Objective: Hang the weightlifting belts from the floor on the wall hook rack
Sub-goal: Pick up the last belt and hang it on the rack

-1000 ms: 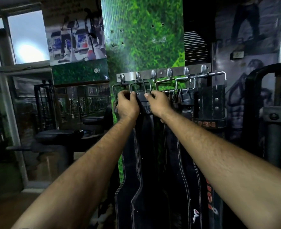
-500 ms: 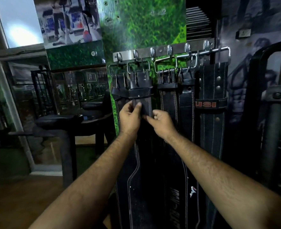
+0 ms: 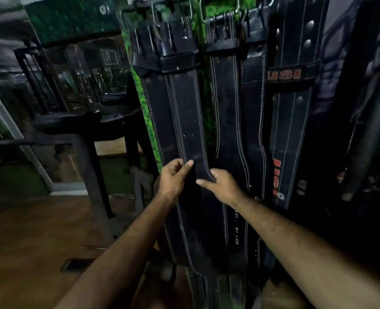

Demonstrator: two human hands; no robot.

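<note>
Black white-stitched weightlifting belts [image 3: 227, 112] hang side by side by metal buckles [image 3: 173, 10]

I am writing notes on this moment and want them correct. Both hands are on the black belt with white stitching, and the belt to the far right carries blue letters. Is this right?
Not quite: the head view shows red letters, not blue, on the far-right belt. The rest holds: the left hand and right hand are both on the black belt with white stitching.
</note>
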